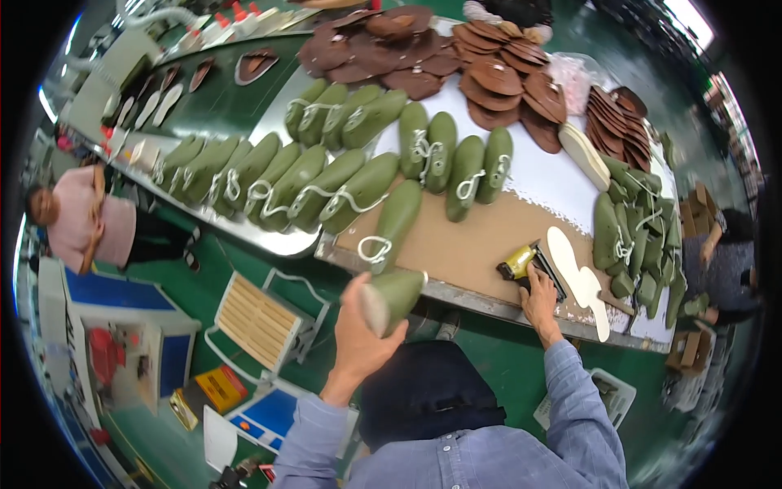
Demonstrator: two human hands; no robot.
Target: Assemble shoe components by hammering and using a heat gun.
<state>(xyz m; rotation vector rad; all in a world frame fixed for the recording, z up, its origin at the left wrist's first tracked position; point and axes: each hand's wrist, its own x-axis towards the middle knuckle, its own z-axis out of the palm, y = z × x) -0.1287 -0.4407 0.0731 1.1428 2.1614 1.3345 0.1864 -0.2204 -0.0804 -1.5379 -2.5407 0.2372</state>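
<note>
My left hand (354,346) is closed round a green shoe last (402,300) in front of the table's near edge. A pale sole-like surface on that last faces my palm. My right hand (538,303) has its fingers wrapped on the black handle of a yellow-and-black staple gun (516,262), which rests at the table's front edge. Just right of it lie pale cut insoles (574,265), overlapping each other. A hammer (617,303) lies partly beside them. Another green last with a white string loop (397,224) stands on the table beyond my left hand.
Rows of green lasts tied with white string (277,183) line the table's left and middle. A jumbled heap of lasts (631,228) is at the right. Brown leather pieces (383,53) are piled behind. A slatted chair (259,318) stands at left; people stand on both sides.
</note>
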